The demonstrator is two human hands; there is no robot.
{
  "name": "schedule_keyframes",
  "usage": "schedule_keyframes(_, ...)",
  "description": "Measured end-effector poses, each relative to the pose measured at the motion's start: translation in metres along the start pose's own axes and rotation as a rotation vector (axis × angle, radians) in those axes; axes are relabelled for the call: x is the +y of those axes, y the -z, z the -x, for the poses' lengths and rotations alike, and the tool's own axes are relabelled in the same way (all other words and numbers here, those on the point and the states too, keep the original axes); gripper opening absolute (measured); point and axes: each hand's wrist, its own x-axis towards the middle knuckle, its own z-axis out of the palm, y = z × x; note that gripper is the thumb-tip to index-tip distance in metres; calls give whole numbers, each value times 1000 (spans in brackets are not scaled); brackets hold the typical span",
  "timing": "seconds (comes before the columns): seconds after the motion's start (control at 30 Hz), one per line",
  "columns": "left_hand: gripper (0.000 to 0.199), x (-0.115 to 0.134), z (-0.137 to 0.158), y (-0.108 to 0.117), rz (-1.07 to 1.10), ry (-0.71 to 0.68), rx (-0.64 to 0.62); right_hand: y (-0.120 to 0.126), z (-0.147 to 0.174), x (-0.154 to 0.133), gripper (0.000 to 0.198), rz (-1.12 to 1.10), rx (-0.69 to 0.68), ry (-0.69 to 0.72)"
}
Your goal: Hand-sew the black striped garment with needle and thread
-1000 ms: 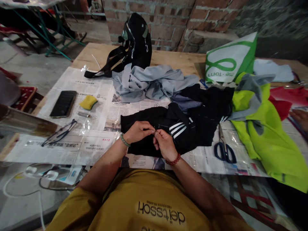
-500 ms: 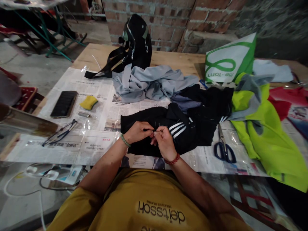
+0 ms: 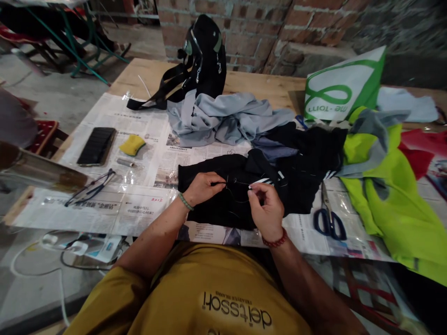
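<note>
Black clothing with white stripes (image 3: 303, 195) lies crumpled on newspaper in front of me. Over it, my left hand (image 3: 206, 187) pinches what looks like a sewing needle (image 3: 227, 177), a thin upright glint at the fingertips. A fine pale thread (image 3: 241, 182) runs from there to my right hand (image 3: 267, 204), whose thumb and forefinger are closed on it. More thread loops loosely below, between the hands. The hands are apart, just above the black cloth; whether the thread passes through the cloth I cannot tell.
Dark-handled scissors (image 3: 328, 223) lie at right, beside a neon-yellow garment (image 3: 384, 186). Grey cloth (image 3: 226, 116), a black bag (image 3: 209, 56) and a green-white bag (image 3: 344, 88) are behind. At left are a phone (image 3: 97, 146), a sponge (image 3: 132, 144), glasses (image 3: 91, 187) and a bottle (image 3: 45, 167).
My hands were close together at the fingertips. The right hand has moved away to the right, and thread now stretches between them. The view has shifted slightly.
</note>
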Motion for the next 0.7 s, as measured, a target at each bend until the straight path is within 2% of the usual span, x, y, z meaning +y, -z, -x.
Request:
schedule_keyframes(0.1, 12, -1, 0, 1, 3, 3, 7, 6, -10, 12, 21, 267, -7, 196)
schedule_keyframes(0.17, 12, -2, -1, 1, 1, 1, 21, 7, -13, 19, 24, 406, -88, 239)
schedule_keyframes(0.23, 12, -2, -1, 1, -4, -2, 37, 8, -14, 26, 17, 481, -154, 264)
schedule_keyframes(0.3, 12, -2, -1, 0, -3, -11, 35, 10, -14, 32, 16, 486, -143, 294)
schedule_keyframes(0.43, 13, 0, 0, -8, 16, -46, -2, 14, -14, 41, 20, 485, 12, 370)
schedule_keyframes(0.57, 14, 0, 0, -14, 6, -36, -5, 13, -14, 47, 23, 533, -39, 397)
schedule_keyframes(0.7, 11, -4, -2, -13, 49, 63, 6, 15, -16, 49, 21, 443, -40, 331)
